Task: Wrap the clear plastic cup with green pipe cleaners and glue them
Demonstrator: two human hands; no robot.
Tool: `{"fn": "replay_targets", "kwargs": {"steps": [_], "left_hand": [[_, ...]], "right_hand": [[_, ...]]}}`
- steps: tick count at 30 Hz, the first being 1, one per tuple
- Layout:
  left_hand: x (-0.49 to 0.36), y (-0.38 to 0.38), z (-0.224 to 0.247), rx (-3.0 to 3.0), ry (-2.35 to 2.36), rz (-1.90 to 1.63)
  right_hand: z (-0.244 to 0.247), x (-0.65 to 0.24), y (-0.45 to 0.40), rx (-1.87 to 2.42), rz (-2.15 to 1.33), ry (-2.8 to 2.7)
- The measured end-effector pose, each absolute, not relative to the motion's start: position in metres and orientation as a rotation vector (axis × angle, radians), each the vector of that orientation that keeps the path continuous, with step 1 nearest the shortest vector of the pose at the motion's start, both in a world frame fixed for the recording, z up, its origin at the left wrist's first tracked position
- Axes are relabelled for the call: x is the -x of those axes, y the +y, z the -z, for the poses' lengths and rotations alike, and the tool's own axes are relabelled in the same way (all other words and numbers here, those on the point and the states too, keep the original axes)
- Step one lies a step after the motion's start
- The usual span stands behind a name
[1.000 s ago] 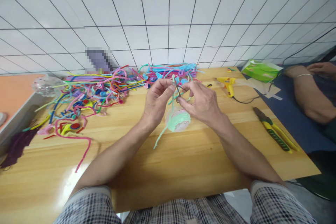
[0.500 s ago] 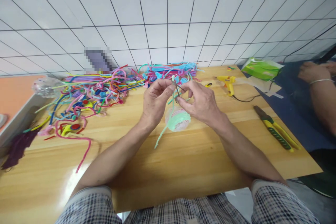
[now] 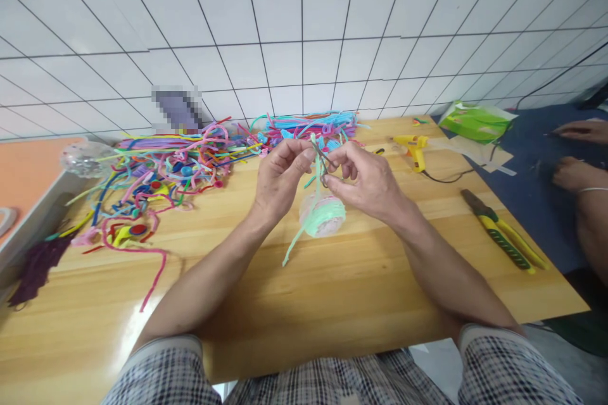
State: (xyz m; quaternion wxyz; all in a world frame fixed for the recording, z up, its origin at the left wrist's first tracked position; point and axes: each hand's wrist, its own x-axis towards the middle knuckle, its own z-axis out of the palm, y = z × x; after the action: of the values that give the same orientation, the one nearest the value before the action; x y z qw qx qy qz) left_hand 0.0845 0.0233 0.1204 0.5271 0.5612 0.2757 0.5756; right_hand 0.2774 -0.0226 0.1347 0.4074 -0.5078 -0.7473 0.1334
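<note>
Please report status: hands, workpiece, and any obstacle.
Left hand: pinching mint strand. Right hand: holding small scissors, blades at strand. Mint bundle below, not blocking.

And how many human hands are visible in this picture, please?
4. The wearer's left hand and right hand are close together above the wooden table; another person's upper hand and lower hand are near the right edge.

Wooden table (image 3: 294, 316), mint-green ball (image 3: 323, 218) near its middle, heaped coloured pipe cleaners (image 3: 173, 168) at ten o'clock, yellow glue gun (image 3: 417, 155) at two, pliers (image 3: 488, 218) at three
</note>
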Motion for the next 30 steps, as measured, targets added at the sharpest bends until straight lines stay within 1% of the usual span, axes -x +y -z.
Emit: {"fn": "replay_targets", "kwargs": {"steps": [13,30], "left_hand": [[-0.072,0.034,-0.126,-1.575,0.671,-1.318],[-0.074,0.039,-0.117,-1.577,0.587,-1.343]], "right_hand": [[-0.139,-0.282,-0.023,1.2,-0.277,-1.963],[-0.138,-0.283,-0.022,1.212,-0.338,-1.971]]}}
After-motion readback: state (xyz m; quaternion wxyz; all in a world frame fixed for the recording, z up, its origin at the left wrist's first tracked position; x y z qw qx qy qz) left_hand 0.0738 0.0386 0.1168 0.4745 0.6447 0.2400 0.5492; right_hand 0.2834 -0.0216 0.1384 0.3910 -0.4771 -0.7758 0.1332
